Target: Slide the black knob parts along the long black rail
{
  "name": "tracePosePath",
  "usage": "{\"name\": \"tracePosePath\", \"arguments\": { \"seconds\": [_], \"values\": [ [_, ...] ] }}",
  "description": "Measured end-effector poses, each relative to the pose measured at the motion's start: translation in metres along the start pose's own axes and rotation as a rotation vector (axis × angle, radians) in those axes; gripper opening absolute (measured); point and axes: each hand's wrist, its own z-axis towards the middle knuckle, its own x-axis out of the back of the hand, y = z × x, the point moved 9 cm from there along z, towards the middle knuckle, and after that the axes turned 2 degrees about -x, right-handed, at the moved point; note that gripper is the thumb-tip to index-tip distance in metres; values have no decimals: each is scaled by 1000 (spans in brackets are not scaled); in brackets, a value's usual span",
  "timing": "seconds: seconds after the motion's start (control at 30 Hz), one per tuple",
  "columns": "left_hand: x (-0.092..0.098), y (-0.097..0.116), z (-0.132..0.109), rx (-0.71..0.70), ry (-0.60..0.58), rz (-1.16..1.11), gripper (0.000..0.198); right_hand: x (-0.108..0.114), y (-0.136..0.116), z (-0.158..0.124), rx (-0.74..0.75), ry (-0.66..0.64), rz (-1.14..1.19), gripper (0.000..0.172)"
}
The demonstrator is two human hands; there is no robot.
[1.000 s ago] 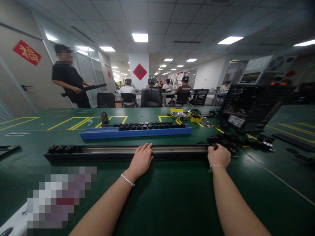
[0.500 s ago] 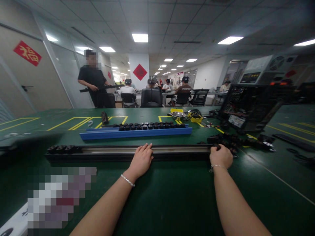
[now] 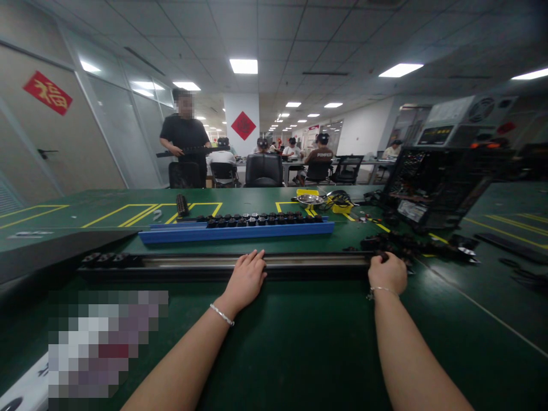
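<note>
A long black rail (image 3: 180,264) lies across the green table (image 3: 299,342) in front of me, with a few black knobs (image 3: 105,258) sitting at its left end. My left hand (image 3: 246,279) rests on the rail's middle, fingers stretched flat over its top. At the rail's right end my right hand (image 3: 387,273) is closed in a fist around the end, where a small black part shows at the fingertips. Behind it lies a blue rail (image 3: 235,231) carrying a row of several black knobs (image 3: 257,218).
Loose black parts (image 3: 411,244) are heaped at the right beside an open computer case (image 3: 432,185). A metal bowl (image 3: 309,199) and yellow items stand further back. A dark flat bar (image 3: 51,254) juts in at the left. A standing person (image 3: 185,142) holds a long black rail; others sit behind.
The standing person has walked to the right with the long rail. A dark bar has come into view at the left edge. My right hand has shifted slightly right at the rail's end.
</note>
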Motion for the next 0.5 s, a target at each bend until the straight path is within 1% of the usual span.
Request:
{"name": "tracePosePath", "arguments": {
  "seconds": [0.23,0.5],
  "values": [
    [0,0,0,-1,-8,12,17,2,2,4,-15,-3,-10,40],
    [0,0,1,-2,-8,17,17,-2,8,11,41,52,43,38]
  ]
}}
